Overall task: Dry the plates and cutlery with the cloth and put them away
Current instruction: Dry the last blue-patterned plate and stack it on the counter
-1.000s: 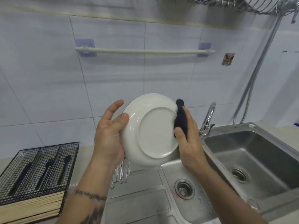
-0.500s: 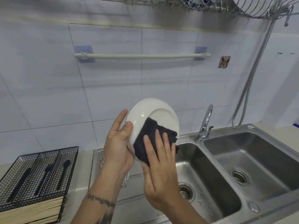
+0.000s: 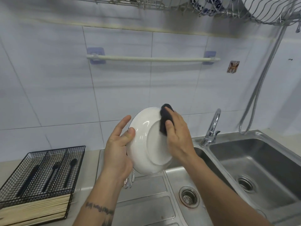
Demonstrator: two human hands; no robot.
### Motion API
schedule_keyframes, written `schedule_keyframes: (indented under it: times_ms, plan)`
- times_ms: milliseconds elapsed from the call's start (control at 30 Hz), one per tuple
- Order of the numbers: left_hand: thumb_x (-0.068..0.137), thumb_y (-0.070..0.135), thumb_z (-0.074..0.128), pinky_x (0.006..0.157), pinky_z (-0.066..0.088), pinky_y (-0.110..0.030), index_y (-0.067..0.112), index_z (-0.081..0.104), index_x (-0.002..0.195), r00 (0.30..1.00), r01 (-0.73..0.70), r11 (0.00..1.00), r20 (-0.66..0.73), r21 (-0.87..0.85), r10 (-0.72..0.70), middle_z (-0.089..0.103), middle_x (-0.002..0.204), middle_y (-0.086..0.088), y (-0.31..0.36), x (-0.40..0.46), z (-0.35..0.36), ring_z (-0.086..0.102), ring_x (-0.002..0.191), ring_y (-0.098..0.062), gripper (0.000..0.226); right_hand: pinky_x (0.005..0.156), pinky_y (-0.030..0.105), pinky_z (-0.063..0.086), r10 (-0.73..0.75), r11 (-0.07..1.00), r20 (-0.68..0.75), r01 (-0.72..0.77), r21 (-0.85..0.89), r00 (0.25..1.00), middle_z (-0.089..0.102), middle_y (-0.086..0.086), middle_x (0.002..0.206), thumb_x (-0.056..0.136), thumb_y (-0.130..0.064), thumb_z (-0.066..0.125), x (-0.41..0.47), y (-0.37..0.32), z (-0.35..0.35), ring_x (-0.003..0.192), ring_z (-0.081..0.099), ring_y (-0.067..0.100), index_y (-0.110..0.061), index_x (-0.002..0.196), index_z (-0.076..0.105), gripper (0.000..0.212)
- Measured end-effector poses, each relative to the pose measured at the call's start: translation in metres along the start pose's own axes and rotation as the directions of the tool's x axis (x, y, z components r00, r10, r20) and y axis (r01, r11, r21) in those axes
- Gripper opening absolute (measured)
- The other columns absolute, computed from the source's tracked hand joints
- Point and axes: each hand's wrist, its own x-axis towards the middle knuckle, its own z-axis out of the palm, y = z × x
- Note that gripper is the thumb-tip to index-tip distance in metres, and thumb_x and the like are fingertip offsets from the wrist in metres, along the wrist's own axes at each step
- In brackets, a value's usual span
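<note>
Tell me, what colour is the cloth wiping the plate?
Black cloth, seen in the head view.

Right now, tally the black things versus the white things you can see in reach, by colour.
Black: 5 (cloth, wire cutlery tray, 3 utensils in the tray)
White: 1 (plate, held by left hand, wiped by right hand)
Total: 6
</note>
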Motion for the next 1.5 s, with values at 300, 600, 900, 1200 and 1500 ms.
schedule_keyframes:
  times_ms: [300, 600, 900, 1200, 1500]
  plan:
    - [0.096, 0.001, 0.056, 0.073, 0.062, -0.035, 0.025, 0.066, 0.125, 1.0, 0.004, 0.998, 0.027, 0.069, -0.006, 0.076, 0.107, -0.015, -0.001, 0.005, 0.004, 0.075, 0.094, -0.027, 0.039, 0.118, 0.036, 0.015, -0.244, 0.935, 0.159, 0.276, -0.221, 0.957, 0.036, -0.007, 0.155, 0.098, -0.037, 0.033, -0.001, -0.024, 0.02, 0.143, 0.026, 0.018, -0.033, 0.142, 0.047, 0.047]
    - [0.093, 0.007, 0.06, 0.069, 0.061, -0.035, 0.029, 0.068, 0.119, 0.995, -0.048, 0.998, -0.092, -0.035, 0.045, 0.077, 0.095, -0.001, -0.001, 0.014, -0.011, 0.073, 0.08, -0.019, 0.035, 0.109, 0.034, 0.041, 0.451, 0.805, 0.087, -0.447, 0.39, 0.888, 0.051, -0.02, 0.14, 0.104, -0.032, 0.038, -0.032, 0.022, 0.028, 0.125, 0.048, 0.005, -0.054, 0.139, 0.041, 0.041]
    - [0.096, 0.014, 0.059, 0.063, 0.06, -0.034, 0.027, 0.067, 0.119, 0.987, -0.093, 0.982, -0.142, -0.164, 0.069, 0.078, 0.102, 0.001, -0.01, 0.023, -0.002, 0.076, 0.085, -0.017, 0.027, 0.123, 0.037, 0.012, 0.241, 0.936, -0.038, -0.222, 0.273, 0.97, -0.002, -0.014, 0.164, 0.101, -0.027, 0.034, -0.088, -0.021, 0.066, 0.15, -0.001, 0.007, -0.045, 0.153, 0.008, 0.06]
    - [0.096, 0.016, 0.061, 0.067, 0.061, -0.036, 0.026, 0.069, 0.124, 0.986, -0.017, 0.994, -0.168, -0.111, -0.001, 0.076, 0.112, -0.007, -0.005, 0.019, -0.001, 0.075, 0.095, -0.027, 0.031, 0.122, 0.046, 0.007, -0.132, 0.991, 0.097, 0.131, 0.02, 0.986, 0.007, -0.004, 0.165, 0.098, -0.018, 0.034, -0.088, -0.028, 0.066, 0.152, -0.002, 0.017, -0.023, 0.157, 0.013, 0.062]
    - [0.096, 0.005, 0.052, 0.068, 0.061, -0.033, 0.016, 0.06, 0.131, 0.996, 0.019, 0.99, -0.084, -0.141, -0.031, 0.077, 0.106, -0.007, -0.003, 0.015, -0.023, 0.075, 0.09, -0.022, 0.037, 0.119, 0.047, 0.012, -0.247, 0.912, 0.31, 0.329, -0.246, 0.918, 0.023, 0.0, 0.162, 0.091, -0.027, 0.032, 0.002, -0.022, 0.041, 0.149, 0.014, 0.023, -0.023, 0.151, 0.033, 0.06]
